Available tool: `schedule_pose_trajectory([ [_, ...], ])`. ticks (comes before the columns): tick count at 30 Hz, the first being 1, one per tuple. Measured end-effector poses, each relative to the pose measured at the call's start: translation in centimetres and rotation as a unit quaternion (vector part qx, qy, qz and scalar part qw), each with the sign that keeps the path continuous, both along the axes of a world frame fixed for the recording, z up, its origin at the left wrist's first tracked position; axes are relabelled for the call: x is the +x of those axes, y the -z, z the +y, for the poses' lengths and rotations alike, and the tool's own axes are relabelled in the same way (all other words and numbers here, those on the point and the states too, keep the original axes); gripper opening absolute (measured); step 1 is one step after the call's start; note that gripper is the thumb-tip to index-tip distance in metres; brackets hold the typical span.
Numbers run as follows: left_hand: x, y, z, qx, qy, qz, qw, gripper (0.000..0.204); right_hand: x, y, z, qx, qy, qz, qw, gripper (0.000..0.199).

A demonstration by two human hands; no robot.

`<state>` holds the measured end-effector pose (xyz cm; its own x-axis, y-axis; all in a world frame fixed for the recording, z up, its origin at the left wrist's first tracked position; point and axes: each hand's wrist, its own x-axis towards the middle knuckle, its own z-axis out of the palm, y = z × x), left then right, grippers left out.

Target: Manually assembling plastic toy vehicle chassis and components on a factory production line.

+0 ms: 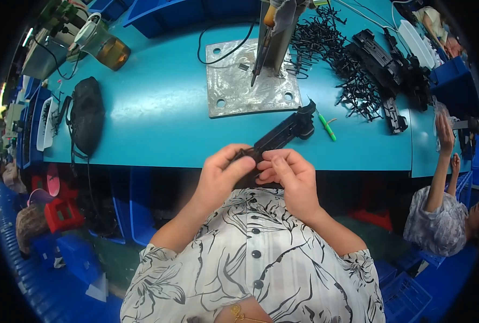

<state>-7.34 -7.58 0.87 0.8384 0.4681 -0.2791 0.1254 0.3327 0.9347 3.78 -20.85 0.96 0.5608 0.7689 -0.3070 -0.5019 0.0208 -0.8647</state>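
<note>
A long black plastic part slants up to the right in front of me, at the table's near edge. My left hand is closed round its lower end. My right hand is at the same end, thumb and fingers pinched together against the part; whether a small piece sits between them is hidden. The far end of the part lies close to a green-handled tool on the table. Beyond it is a metal plate with holes in its corners, under a pointed tool tip on an upright stand.
A heap of small black pieces and several larger black plastic parts lie at the right. A black bag and a jug of amber liquid are on the left. Blue bins line the back. A co-worker's arm reaches in at the right.
</note>
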Motion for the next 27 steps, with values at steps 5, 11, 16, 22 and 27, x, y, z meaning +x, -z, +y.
schedule_pose_trajectory([
  [5, 0.4, 1.8, 0.7, -0.191, -0.027, -0.063, 0.979, 0.032, 1.2, 0.4, 0.4, -0.034, 0.009, 0.110, 0.993, 0.018],
  [11, 1.5, 0.4, 1.8, -0.292, -0.034, -0.057, 0.954, 0.050, 1.6, 0.8, 0.4, -0.086, 0.004, 0.022, 0.996, 0.024],
  [16, 2.0, 0.5, 2.4, -0.287, -0.009, -0.069, 0.956, 0.056, 1.9, 0.6, 1.2, -0.060, 0.023, 0.042, 0.997, 0.019],
  [22, 2.7, 0.4, 3.0, -0.267, 0.001, -0.047, 0.963, 0.058, 3.7, 1.3, 2.0, -0.010, -0.010, 0.125, 0.992, 0.013],
  [27, 3.3, -0.1, 3.4, -0.236, -0.025, -0.012, 0.971, 0.060, 4.1, 1.7, 2.9, 0.007, -0.012, 0.136, 0.991, 0.013],
])
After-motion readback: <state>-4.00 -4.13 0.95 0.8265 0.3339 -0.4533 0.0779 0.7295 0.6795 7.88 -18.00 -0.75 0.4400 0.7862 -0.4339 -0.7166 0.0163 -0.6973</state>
